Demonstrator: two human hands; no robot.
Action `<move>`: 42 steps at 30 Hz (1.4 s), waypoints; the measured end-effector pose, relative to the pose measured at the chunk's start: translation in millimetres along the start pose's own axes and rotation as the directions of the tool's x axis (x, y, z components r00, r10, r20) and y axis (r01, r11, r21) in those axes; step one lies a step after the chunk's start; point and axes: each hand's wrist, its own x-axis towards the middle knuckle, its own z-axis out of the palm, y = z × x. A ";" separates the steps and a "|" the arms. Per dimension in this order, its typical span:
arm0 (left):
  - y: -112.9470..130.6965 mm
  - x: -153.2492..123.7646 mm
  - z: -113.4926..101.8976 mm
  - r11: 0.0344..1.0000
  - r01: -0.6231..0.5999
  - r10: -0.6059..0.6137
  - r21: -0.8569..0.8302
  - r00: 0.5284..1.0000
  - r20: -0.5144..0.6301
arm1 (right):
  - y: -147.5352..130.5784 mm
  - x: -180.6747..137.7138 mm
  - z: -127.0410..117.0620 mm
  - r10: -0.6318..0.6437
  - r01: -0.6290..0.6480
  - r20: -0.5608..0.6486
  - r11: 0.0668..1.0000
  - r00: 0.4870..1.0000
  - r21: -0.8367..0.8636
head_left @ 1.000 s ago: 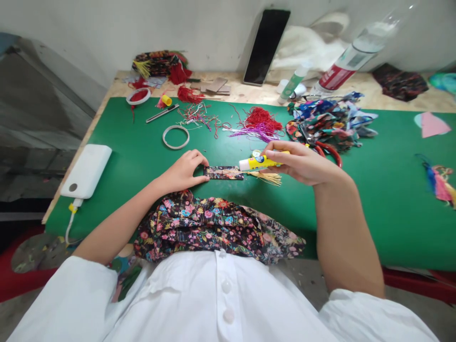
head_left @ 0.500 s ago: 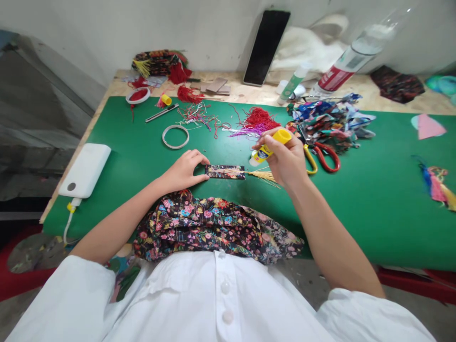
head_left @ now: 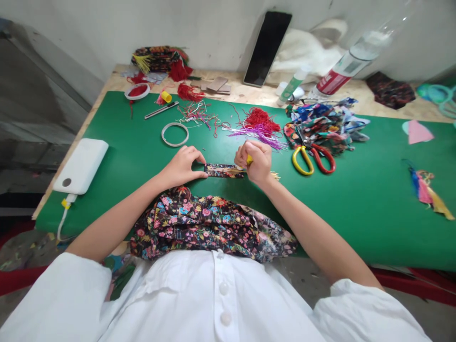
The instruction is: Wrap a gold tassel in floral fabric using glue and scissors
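Note:
A small floral fabric bookmark [head_left: 223, 170] lies flat on the green mat. My left hand [head_left: 184, 165] pinches its left end between thumb and fingers. Closed in a fist, my right hand [head_left: 257, 159] grips a yellow glue stick [head_left: 250, 159], mostly hidden by the fingers. The white tip of the stick is at the bookmark's right end, on or just over it. A yellow tassel [head_left: 275, 175] pokes out beyond my right wrist, partly covered by it. Nearer my body, a heap of dark floral cloth [head_left: 210, 223] lies along the table's edge.
Scissors [head_left: 313, 159] lie right of my right hand, before fabric scraps [head_left: 327, 123]. Behind are red threads [head_left: 261, 121], a tape roll [head_left: 175, 135] and a cutter [head_left: 161, 110]. A phone [head_left: 268, 47] and bottle [head_left: 342, 71] stand at the back; a power bank [head_left: 81, 166] lies left.
My right hand has moved left and turned over, bringing the glue stick down to the bookmark's right end. My left hand stays at its left end. The view has shifted slightly.

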 end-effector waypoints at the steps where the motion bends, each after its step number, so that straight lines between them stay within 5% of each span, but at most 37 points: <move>1: -0.4 0.8 0.2 1.000 0.010 -0.010 -0.002 1.000 -0.003 | 0.7 0.5 0.9 0.000 0.000 -0.005 1.000 1.000 0.009; 21: -6.9 7.5 4.5 1.000 0.012 -0.012 0.017 1.000 0.014 | 11.7 19.6 37.5 0.182 -0.193 0.202 0.981 0.962 0.037; 42: -10.0 7.4 5.5 0.999 -0.013 0.011 0.031 0.999 0.045 | 25.1 19.3 61.6 0.080 -0.084 0.036 0.988 0.996 0.129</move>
